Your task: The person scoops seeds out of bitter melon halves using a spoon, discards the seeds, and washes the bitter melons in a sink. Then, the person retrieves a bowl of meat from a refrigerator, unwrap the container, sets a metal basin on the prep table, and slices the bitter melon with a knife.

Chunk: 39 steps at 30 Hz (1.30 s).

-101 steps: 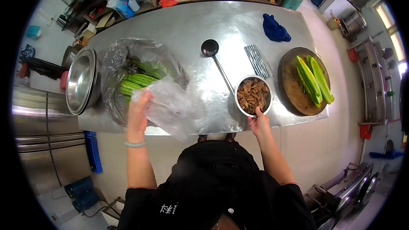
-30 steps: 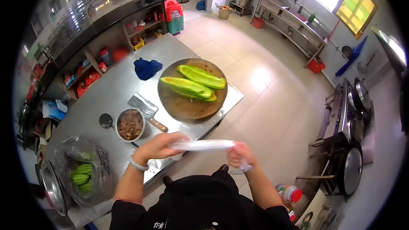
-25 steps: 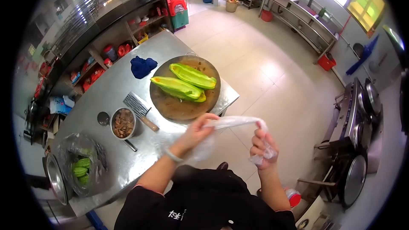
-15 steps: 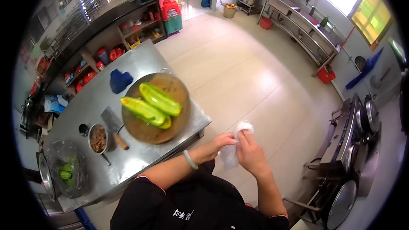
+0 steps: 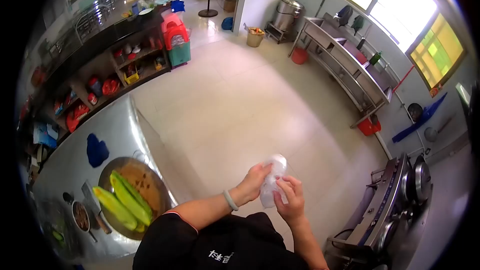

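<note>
A bunched, see-through plastic bag (image 5: 271, 184) is between my two hands, over the floor beyond the table's corner. My left hand (image 5: 254, 182) grips its left side, with a pale bangle on the wrist. Fingers of my right hand (image 5: 291, 201) pinch its right side. To the left, halved green gourds (image 5: 120, 205) lie on a round wooden board (image 5: 155, 190). Beside the board is a cleaver (image 5: 91, 197) with a wooden handle. A bowl of brown meat pieces (image 5: 80, 216) stands further left, near a ladle (image 5: 67, 198).
A blue cloth (image 5: 97, 150) lies on the steel table (image 5: 127, 130). Shelves (image 5: 105, 90) stand behind it, with stacked red stools (image 5: 175, 31) at their end. At the right are a stove (image 5: 385, 205) and a steel sink (image 5: 340, 60). A bucket (image 5: 254, 38) stands on the floor.
The view has swung right, so the table sits further left. Both hands left the table area, and the plastic bag went from stretched out to bunched up between them.
</note>
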Each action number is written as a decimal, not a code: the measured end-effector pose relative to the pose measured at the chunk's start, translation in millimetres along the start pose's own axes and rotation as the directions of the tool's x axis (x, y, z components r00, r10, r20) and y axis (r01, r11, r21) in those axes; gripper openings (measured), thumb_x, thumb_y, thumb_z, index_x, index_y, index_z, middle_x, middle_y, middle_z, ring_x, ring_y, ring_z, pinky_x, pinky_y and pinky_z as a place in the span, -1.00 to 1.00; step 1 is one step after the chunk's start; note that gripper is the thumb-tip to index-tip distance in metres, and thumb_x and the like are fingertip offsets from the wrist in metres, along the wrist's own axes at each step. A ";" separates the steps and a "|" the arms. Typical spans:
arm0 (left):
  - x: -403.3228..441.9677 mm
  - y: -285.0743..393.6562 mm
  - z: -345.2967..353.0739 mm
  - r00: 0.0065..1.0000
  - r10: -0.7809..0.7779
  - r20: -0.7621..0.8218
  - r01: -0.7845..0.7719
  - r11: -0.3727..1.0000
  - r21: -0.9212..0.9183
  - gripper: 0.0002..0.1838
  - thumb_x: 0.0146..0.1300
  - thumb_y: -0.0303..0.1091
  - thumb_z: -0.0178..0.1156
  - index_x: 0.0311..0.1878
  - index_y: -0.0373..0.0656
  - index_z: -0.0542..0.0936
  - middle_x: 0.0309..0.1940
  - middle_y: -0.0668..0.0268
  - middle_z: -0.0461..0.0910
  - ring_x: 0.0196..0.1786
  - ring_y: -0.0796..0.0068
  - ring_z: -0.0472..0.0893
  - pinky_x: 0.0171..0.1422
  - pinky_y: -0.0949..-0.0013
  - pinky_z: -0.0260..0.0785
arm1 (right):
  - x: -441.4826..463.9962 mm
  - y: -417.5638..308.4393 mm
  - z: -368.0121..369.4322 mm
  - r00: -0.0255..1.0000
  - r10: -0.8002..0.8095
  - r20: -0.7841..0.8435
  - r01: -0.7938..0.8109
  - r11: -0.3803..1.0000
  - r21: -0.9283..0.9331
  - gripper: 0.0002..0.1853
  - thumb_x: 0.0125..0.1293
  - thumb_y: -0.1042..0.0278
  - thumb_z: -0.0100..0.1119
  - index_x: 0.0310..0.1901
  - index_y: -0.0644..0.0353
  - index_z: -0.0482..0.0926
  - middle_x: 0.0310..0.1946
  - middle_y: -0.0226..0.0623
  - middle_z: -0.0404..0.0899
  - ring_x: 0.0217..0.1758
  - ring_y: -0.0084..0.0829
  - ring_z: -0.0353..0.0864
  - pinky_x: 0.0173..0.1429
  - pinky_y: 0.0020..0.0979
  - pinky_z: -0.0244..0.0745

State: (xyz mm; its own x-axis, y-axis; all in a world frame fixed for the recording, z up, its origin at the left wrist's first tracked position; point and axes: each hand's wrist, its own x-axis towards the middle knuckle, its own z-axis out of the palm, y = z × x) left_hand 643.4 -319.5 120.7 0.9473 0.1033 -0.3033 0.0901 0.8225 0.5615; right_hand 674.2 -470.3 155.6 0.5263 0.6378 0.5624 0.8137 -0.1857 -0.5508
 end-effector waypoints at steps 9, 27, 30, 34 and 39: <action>228.6 68.3 16.2 0.960 -0.079 0.267 -0.126 0.731 0.670 -0.77 0.25 -0.41 0.15 -0.03 -0.19 0.53 -0.23 0.32 0.59 -0.15 0.50 0.60 -0.05 0.39 0.46 | 143.2 259.8 -19.2 0.708 0.568 0.418 -0.655 0.308 0.690 -0.79 0.12 0.63 0.24 -0.16 0.36 0.62 -0.31 -0.28 0.62 -0.27 -0.52 0.60 -0.18 -0.53 0.52; 635.3 275.7 -19.9 0.843 0.424 -0.331 -0.232 0.842 0.488 -0.65 0.12 -0.67 0.00 -0.01 -0.27 0.55 -0.16 0.30 0.61 -0.12 0.52 0.59 -0.01 0.42 0.46 | 586.1 516.4 89.0 0.935 -0.251 0.251 0.228 0.966 0.119 -0.60 0.10 0.37 0.43 -0.03 0.19 0.51 -0.16 -0.18 0.49 -0.27 -0.27 0.59 -0.20 -0.35 0.58; 722.6 329.4 -30.7 0.832 0.496 -0.248 -0.261 0.745 0.614 -0.77 0.31 -0.46 0.17 0.01 -0.25 0.56 -0.13 0.33 0.60 -0.07 0.56 0.56 0.03 0.46 0.43 | 649.3 601.6 137.8 0.937 -0.003 0.350 -0.095 0.960 0.263 -0.71 0.21 0.49 0.32 -0.04 0.18 0.53 -0.24 -0.25 0.52 -0.26 -0.42 0.58 -0.26 -0.42 0.54; 796.0 416.9 -9.0 0.976 0.207 -0.065 -0.180 0.941 0.285 -0.72 0.40 -0.30 0.12 0.07 -0.24 0.57 -0.09 0.34 0.60 -0.04 0.55 0.54 0.10 0.41 0.38 | 740.9 667.4 143.1 0.818 0.221 0.531 -0.534 0.636 0.557 -0.87 0.29 0.55 0.17 -0.14 0.20 0.55 -0.45 -0.54 0.48 -0.35 -0.74 0.43 -0.31 -0.58 0.39; 915.6 486.0 -22.9 0.997 -0.051 0.064 0.039 0.985 0.168 -0.65 0.44 -0.18 0.09 0.07 -0.25 0.56 -0.10 0.34 0.62 -0.04 0.55 0.56 0.12 0.40 0.38 | 832.1 760.2 174.7 0.748 0.396 0.532 -0.648 0.267 0.713 -0.84 0.22 0.60 0.21 -0.16 0.23 0.55 -0.44 -0.54 0.49 -0.36 -0.73 0.43 -0.31 -0.59 0.37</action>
State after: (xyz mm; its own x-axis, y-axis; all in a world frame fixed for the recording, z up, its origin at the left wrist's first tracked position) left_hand 1547.4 187.7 98.2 0.9592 0.0254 -0.2814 0.1776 0.7202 0.6706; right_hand 1687.5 49.8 97.2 0.5844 0.8017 -0.1253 -0.2996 0.0696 -0.9515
